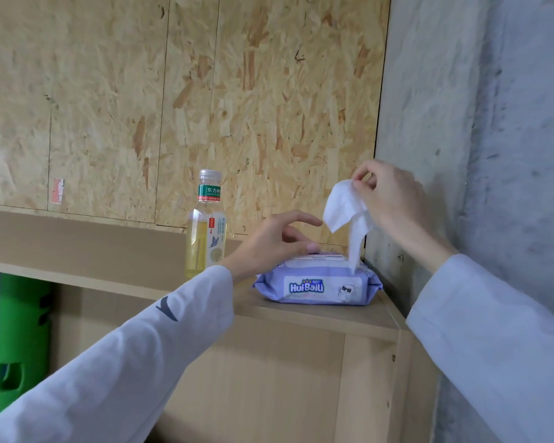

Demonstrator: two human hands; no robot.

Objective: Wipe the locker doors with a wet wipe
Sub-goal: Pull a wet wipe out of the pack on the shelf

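The wipe [346, 207] is white, thin and crumpled, its upper part bunched into soft folds with one corner drooping to the left, its lower part drawn into a narrow strip; its long axis runs nearly upright, top end leaning slightly right into the right hand [389, 199], bottom end going down into the top of the pack [317, 284]; the right hand pinches the wipe's top between thumb and forefinger, the other fingers curled loosely behind; the left hand [274, 243] rests on the pack's top with fingers partly spread, forefinger stretched toward the wipe and just short of it, thumb tip pressed on the pack's white lid; the pack is lilac with a white label and blue lettering, lying flat with its long side along the front edge of the locker top [317, 318], close to that top's right rear corner where the grey wall [493, 123] begins; a bottle [207, 225] of yellowish liquid stands upright just left of the pack, its base hidden behind the left sleeve [135, 356]; where the wipe leaves the pack is hard to make out; the locker fronts below are partly covered by both sleeves and cut off by the frame; a green door [21, 343] and a blue strip show at the far left edge.
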